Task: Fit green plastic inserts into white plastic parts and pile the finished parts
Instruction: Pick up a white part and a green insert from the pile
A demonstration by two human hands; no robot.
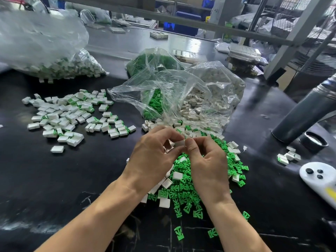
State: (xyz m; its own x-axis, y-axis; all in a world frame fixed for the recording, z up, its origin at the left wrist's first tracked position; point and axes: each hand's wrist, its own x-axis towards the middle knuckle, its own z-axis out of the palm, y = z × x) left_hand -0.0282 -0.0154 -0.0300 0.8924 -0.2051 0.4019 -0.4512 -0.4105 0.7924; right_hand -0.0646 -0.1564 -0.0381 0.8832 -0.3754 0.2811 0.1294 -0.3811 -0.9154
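Note:
Over a heap of loose green inserts (183,195) and white parts (177,175), my left hand (154,159) and my right hand (205,164) meet fingertip to fingertip. Both pinch one white part (180,143) between them. Whether a green insert sits in it is hidden by my fingers. A spread pile of finished parts (72,115), white with green showing, lies to the left on the black table (63,179). An open clear bag (181,95) behind my hands spills green inserts and white parts.
A big clear bag of finished parts (54,57) lies at the back left. A bag of green inserts (151,60) sits behind the open one. A grey tube (307,110), a black cap (315,142), a few parts (289,156) and a white controller (320,179) are at the right.

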